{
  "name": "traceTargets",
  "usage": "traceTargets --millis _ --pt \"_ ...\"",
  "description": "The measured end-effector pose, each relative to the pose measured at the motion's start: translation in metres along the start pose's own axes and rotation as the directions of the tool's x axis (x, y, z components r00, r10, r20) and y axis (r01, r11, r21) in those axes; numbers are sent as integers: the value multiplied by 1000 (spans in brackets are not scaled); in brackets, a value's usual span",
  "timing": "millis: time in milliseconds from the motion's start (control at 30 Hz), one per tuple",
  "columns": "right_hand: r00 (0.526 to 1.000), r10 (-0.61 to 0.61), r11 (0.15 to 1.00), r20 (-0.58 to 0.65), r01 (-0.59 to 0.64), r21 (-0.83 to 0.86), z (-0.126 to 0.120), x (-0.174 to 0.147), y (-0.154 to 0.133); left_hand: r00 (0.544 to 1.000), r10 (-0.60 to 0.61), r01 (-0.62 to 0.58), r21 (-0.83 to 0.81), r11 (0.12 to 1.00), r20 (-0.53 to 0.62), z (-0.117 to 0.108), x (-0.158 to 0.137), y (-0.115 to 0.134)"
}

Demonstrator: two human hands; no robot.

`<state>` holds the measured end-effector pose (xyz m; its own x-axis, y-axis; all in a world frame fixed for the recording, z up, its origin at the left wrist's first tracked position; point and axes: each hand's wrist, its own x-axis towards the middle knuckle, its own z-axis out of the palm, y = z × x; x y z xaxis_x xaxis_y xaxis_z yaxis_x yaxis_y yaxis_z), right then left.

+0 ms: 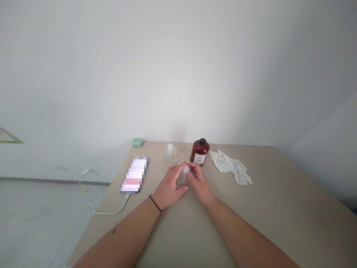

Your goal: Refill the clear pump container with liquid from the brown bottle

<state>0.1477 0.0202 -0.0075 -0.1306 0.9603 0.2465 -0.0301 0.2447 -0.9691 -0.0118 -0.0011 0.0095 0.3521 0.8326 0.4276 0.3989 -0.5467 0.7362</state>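
A small clear container with a whitish top (pixel 183 179) is between my two hands near the middle of the table. My left hand (pixel 170 188) is closed around its left and near sides, with the thumb at the front. On the other side, my right hand (pixel 200 185) has its fingers bent onto the whitish top. Fingers hide much of the container. Just behind stands a clear square container with a white piece at its top (pixel 170 154). A dark red-brown bottle with a black cap and white label (pixel 200 152) stands beyond my right hand.
Crumpled white tissues (pixel 232 166) lie at the right. At the left is a phone with a blurred screen (pixel 135 174), its white cable (pixel 111 213) running over the table's edge. A green case (pixel 137 142) sits at the back left, by the wall.
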Motion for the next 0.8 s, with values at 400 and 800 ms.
traceTargets --millis 400,800 --pt "1000 2 1000 1 -2 4 0 0 2 1000 6 -6 10 1000 -12 1 -1 -1" --pt "1000 -8 1000 9 8 -3 -1 -1 2 1000 5 -5 14 1000 -4 0 -1 -1"
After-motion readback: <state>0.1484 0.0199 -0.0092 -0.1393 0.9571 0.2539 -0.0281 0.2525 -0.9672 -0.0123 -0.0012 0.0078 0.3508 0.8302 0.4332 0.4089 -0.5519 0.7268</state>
